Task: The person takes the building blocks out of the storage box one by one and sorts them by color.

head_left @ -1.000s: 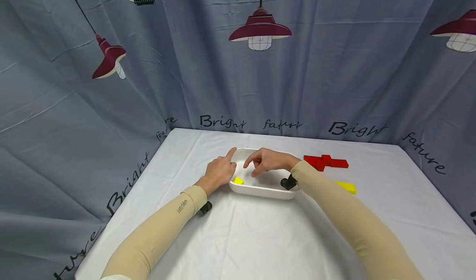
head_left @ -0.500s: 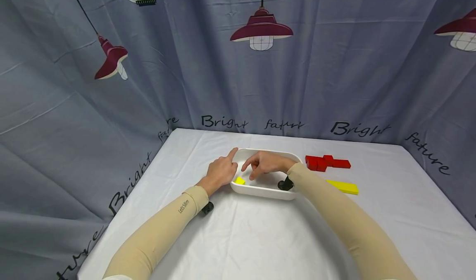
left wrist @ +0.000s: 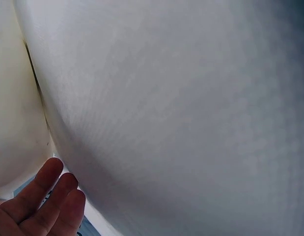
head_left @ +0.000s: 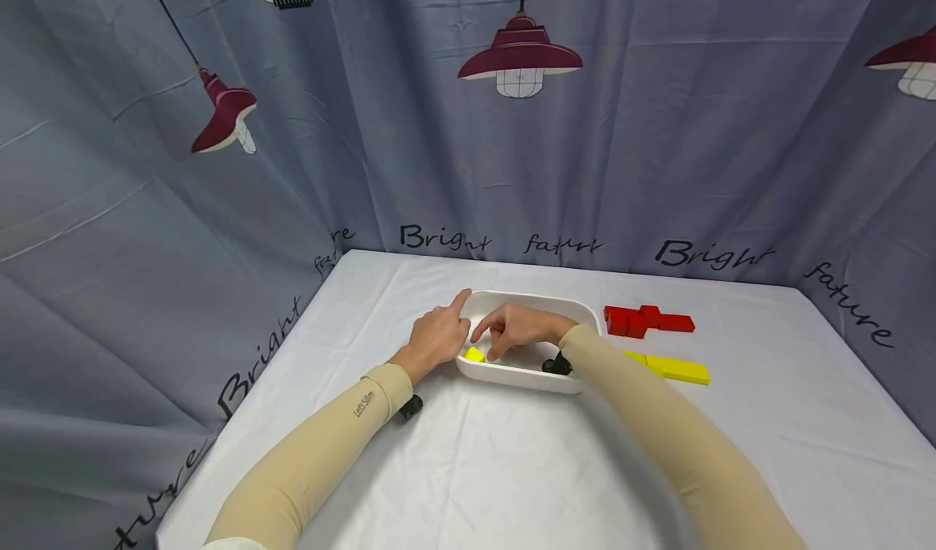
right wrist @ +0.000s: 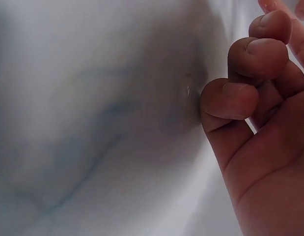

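Observation:
In the head view, my left hand (head_left: 436, 335) rests at the left end of a white tray (head_left: 522, 379). Its index finger lies straight along the rim. The left wrist view shows the other fingers (left wrist: 66, 196) fairly straight and low. Inside the tray, a small yellow block (head_left: 474, 355) sits in the near left corner. My right hand (head_left: 522, 324) reaches down over the tray, index finger and thumb spread apart close to this block. From the right wrist view, its other fingers (right wrist: 228, 101) are bent, with nothing held in them, beside a pale, blurred surface.
Several red blocks (head_left: 629, 322) lie together on the white cloth right of the tray. Yellow blocks (head_left: 680, 370) lie nearer, partly behind the right sleeve (head_left: 658, 420). A black wrist camera (head_left: 411, 407) hangs under the left wrist. A grey curtain (head_left: 409, 144) stands behind the table.
My right hand has moved down and left within the tray, bringing its thumb and index finger closer to the small yellow block. The left hand stays at the tray's left end.

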{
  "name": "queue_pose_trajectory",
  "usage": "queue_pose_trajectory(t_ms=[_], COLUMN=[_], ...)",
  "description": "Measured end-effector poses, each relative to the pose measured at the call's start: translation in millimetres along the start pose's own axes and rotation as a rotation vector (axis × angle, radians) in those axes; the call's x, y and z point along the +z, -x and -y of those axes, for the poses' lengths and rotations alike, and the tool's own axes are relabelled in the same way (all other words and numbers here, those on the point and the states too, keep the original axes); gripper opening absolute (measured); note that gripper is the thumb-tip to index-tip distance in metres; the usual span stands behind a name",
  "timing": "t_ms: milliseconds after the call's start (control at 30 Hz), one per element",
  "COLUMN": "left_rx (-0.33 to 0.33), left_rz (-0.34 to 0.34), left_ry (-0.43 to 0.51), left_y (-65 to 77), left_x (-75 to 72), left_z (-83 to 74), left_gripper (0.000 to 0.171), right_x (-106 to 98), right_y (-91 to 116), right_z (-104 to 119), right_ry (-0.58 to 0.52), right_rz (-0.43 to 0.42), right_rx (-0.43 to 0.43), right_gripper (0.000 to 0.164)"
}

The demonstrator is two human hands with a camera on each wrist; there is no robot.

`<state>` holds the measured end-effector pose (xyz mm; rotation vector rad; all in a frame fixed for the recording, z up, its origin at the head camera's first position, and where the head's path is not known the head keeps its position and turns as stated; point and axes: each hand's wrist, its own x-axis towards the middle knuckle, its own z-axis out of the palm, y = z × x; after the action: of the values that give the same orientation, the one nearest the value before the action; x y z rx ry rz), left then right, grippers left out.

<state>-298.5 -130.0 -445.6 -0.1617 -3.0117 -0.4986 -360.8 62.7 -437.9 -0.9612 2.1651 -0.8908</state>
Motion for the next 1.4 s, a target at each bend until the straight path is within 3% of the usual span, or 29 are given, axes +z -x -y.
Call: queue_pose_trajectory(t_ms=[1033,1400], left_rx=[0.003,0.002], left_rz=[0.015,0.018], left_ry=[-0.005,-0.001], left_y=[-0.3,0.1], left_x=[-0.1,1.1], left_z=[-0.1,0.1], left_gripper=[0.058,0.058], right_x=[4.6,-3.3], right_y=[-1.5,5.3], right_z=[4.0,3.3], right_ry=[-0.054,-0.016], right_rz=[0.023,-0.002], right_rx=[-0.015,0.003], right_gripper=[0.035,0.031])
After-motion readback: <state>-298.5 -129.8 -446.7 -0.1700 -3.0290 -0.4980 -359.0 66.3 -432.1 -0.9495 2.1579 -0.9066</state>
